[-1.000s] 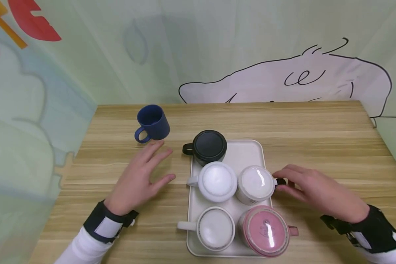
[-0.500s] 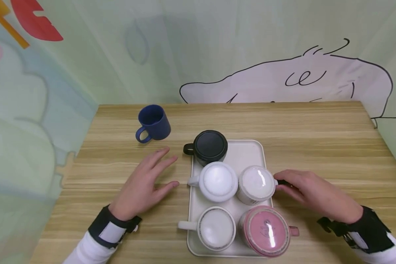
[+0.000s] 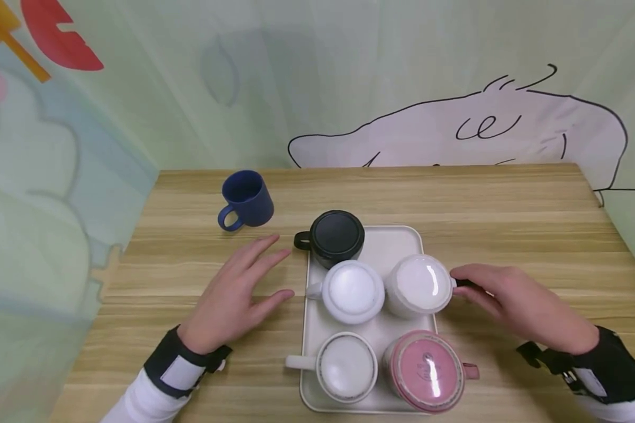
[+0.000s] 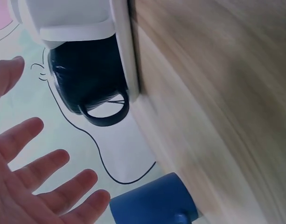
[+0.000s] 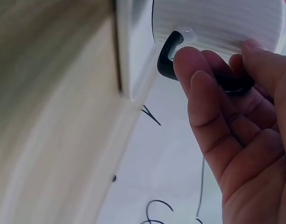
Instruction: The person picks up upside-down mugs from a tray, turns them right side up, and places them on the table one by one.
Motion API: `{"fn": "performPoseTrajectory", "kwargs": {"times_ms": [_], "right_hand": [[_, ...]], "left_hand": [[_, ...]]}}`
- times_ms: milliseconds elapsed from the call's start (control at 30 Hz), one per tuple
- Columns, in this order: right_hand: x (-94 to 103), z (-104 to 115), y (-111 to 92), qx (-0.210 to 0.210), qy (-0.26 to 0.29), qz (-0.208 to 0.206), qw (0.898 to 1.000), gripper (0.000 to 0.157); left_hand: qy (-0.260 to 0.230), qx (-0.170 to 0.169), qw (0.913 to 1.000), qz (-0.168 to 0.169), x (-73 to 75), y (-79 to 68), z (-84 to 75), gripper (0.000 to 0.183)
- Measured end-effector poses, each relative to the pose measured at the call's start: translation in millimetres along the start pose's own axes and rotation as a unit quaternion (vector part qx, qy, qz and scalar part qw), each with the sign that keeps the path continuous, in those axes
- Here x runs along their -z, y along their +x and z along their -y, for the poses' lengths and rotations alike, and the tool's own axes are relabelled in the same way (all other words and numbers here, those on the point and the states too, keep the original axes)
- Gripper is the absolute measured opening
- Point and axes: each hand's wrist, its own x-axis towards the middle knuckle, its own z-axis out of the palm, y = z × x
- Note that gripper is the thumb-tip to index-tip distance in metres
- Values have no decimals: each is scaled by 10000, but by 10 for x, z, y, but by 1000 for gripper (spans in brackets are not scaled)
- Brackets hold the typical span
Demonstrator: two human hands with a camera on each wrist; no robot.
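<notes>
My right hand [image 3: 524,302] pinches the black handle [image 5: 168,56] of a white mug [image 3: 422,284], fingers and thumb curled round it. The mug is upside down over the right side of a white tray [image 3: 391,238]. My left hand [image 3: 233,296] is held over the table left of the tray, fingers spread and holding nothing. Near its fingertips are an upside-down black mug [image 3: 337,235] and a white mug with a white handle [image 3: 352,292]. Beyond it, a dark blue mug [image 3: 247,198] stands upright on the table.
At the near end of the tray, another upturned white mug [image 3: 346,367] sits beside a pink mug [image 3: 427,371], also upturned. Several handles jut over the tray's edges. The wooden table [image 3: 508,217] ends at a printed curtain [image 3: 201,117] behind.
The black-handled white mug has shifted slightly right and away with my right hand and looks larger, as if raised. My left hand has drawn back a little, to the right.
</notes>
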Motion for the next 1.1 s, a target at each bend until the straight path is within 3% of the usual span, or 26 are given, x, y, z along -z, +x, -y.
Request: {"fn": "performPoseTrajectory", "kwargs": {"times_ms": [333, 600, 900, 1100], "right_hand": [[234, 23, 44, -63, -256, -356, 9990, 42], [330, 28, 166, -110, -132, -688, 9975, 43], [374, 62, 394, -283, 306, -1047, 9936, 34], [368, 82, 558, -386, 849, -1401, 9857, 28]], "left_hand": [[-118, -186, 9996, -198, 34, 93, -75, 65], [-240, -398, 9983, -340, 52, 226, -122, 66], [-504, -491, 9963, -500, 77, 428, -195, 66], [-830, -612, 9918, -755, 57, 570, -239, 65]]}}
